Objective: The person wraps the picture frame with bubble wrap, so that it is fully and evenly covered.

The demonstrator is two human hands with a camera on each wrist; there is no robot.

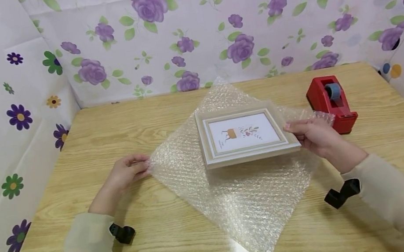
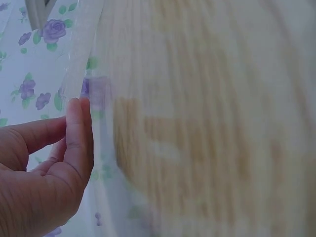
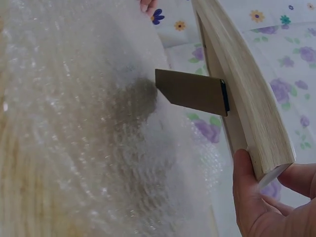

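The picture frame [image 1: 243, 133], long axis left to right, is held above the bubble wrap [image 1: 247, 207]; the right hand [image 1: 318, 137], nearer, grips its right end; the left hand [image 1: 128, 172] pinches the wrap's left corner.

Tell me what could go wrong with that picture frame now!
The picture frame might slip, because the right hand holds it by just one end.

Its fold-out stand sticks out at the back, so it could bend or poke the bubble wrap if the frame is pushed down.

The wrap might shift too, if the left hand tugs its corner.
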